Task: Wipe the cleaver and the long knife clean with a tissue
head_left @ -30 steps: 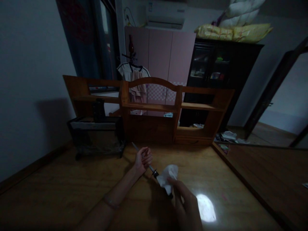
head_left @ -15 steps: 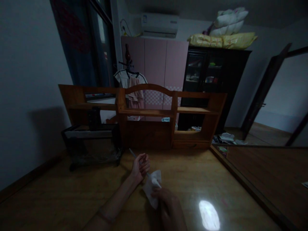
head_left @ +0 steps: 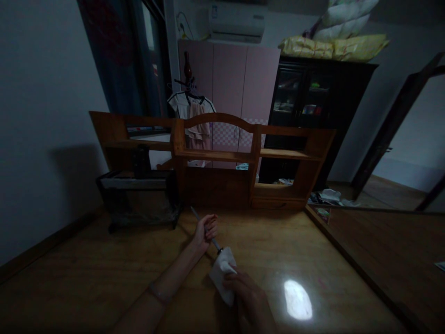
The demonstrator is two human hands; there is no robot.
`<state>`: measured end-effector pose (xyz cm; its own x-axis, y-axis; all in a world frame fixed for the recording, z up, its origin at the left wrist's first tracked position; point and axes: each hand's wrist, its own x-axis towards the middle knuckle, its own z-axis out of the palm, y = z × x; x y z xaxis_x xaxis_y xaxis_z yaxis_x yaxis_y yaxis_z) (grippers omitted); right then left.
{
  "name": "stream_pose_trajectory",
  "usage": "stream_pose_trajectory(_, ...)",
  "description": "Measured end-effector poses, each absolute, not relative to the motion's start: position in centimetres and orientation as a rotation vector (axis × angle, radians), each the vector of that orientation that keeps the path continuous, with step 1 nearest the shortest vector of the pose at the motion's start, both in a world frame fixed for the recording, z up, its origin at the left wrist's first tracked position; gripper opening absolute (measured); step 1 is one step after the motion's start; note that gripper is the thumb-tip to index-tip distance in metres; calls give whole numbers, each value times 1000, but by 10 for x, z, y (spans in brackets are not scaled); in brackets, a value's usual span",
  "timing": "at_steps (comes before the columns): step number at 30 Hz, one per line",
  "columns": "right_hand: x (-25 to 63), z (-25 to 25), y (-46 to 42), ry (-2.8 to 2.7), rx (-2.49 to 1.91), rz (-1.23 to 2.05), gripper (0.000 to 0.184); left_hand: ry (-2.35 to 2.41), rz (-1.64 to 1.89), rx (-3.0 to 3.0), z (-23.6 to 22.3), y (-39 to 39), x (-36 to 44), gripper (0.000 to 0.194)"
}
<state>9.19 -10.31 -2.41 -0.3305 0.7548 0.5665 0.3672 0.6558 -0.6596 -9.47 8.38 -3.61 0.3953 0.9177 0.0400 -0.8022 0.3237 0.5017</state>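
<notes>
My left hand (head_left: 205, 233) is closed around a slim grey pen-like stick (head_left: 214, 241). The stick's narrow end points up and left, past my fingers, and a darker metallic band shows near the tissue. A white tissue (head_left: 219, 274) is wrapped over the stick's lower right end, hiding it. My right hand (head_left: 247, 291) pinches the tissue from the lower right. Both hands are above the wooden tabletop (head_left: 167, 260), and the dim light blurs the stick's details.
A wooden shelf unit (head_left: 217, 157) spans the table's back. At the left back stands a dark box-shaped appliance (head_left: 142, 197) with a black object on top. A raised wooden edge (head_left: 342, 248) runs along the right. Bright light reflects off the tabletop near my right hand.
The view has tilted slightly downward. More of the stick, with its dark band, now shows between my left hand and the tissue. Both hands keep their hold.
</notes>
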Motion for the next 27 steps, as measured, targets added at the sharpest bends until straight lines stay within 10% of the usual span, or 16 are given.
stream_pose_trajectory(27,75,12,-92,-1827,-1112,653,49,137,1099,518,-20,70,-95,9)
